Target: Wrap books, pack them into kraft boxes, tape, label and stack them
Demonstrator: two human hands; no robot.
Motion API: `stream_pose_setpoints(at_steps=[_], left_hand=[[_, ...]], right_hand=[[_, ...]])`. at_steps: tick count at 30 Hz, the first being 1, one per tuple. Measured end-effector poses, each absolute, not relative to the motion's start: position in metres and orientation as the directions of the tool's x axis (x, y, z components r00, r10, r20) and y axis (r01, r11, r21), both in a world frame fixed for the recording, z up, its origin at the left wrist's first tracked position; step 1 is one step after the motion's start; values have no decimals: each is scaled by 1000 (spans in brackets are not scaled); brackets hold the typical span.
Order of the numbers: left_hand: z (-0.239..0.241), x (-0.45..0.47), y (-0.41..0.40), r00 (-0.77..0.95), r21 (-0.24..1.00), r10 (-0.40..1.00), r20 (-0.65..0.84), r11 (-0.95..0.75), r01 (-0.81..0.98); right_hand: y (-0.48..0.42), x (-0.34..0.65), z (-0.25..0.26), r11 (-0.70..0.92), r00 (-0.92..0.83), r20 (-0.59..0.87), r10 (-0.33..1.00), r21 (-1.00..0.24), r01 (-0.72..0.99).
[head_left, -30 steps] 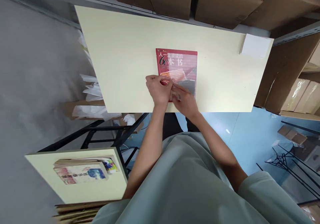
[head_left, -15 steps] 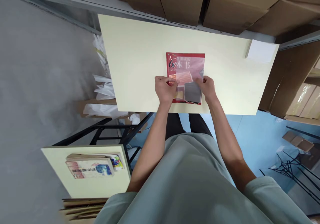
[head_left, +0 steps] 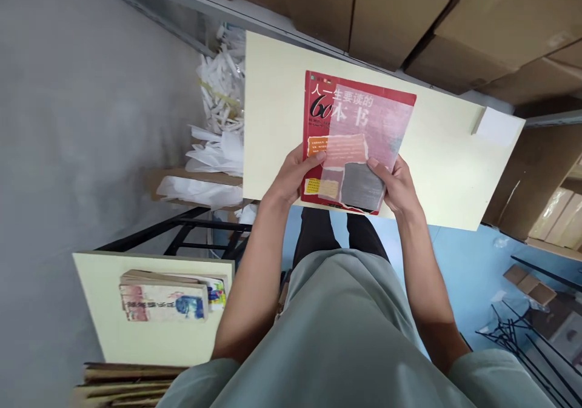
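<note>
A red book point(head_left: 313, 126) with Chinese lettering and a large "60" on its cover is held up above the cream table point(head_left: 273, 86). Over much of the cover lies a translucent pale sheet point(head_left: 386, 117), which leaves the left strip bare. My left hand point(head_left: 293, 171) grips the book's left edge, thumb on the cover. On the opposite edge my right hand point(head_left: 396, 182) holds it the same way, its thumb on the sheet. The fingers behind the book are hidden.
A white stack of paper point(head_left: 498, 126) rests at the table's right end. Cardboard boxes point(head_left: 313, 2) line the far shelf. White plastic wrapping point(head_left: 222, 150) is heaped to the left. Several books point(head_left: 163, 299) lie on a lower board at the left.
The book has risen from the tabletop towards me and tilted slightly. My hands have gone from pressing on its cover to gripping its two side edges. The view has shifted a little.
</note>
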State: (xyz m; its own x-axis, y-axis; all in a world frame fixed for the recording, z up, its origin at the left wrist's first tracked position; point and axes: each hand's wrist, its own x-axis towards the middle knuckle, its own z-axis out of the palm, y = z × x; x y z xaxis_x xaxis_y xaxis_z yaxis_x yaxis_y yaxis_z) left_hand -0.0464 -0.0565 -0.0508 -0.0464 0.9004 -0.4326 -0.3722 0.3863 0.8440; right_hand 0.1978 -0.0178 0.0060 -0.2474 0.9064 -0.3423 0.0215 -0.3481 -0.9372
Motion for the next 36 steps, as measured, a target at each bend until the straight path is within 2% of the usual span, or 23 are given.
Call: stream_pose_setpoints(at_steps=[2,7,12,18,23,26,31,34,36], left_hand=[[-37,-68,-57,-31,828,893,-449,403,-390],[-30,-124,-44,-153,891,906,-396,338,-304],[-57,-184,-13,-224,936,913,-342,309,-169],[-106,-208,37,-316,940,912,-263,316,130],[-122,-189,51,-324,930,923,-206,288,227],[-113,-176,50,-366,877,900,-237,360,317],[-77,-164,55,-434,700,837,-332,527,481],[-51,-162,60,-502,604,768,-398,631,487],[-35,-163,53,-547,591,736,-399,662,460]], right_hand=[[-12,177,9,-356,-272,-348,897,-934,22],[9,110,1,-296,-296,-303,906,-953,71],[47,50,-44,-186,-192,-241,951,-946,265],[71,5,-103,-79,6,-93,996,-803,591],[58,-17,-107,-125,130,-43,991,-676,726],[55,-22,-97,-179,169,-74,983,-607,775],[71,-19,-74,-279,234,-151,960,-500,820],[88,-19,-55,-334,231,-262,937,-473,815],[95,-19,-39,-336,201,-319,926,-456,824]])
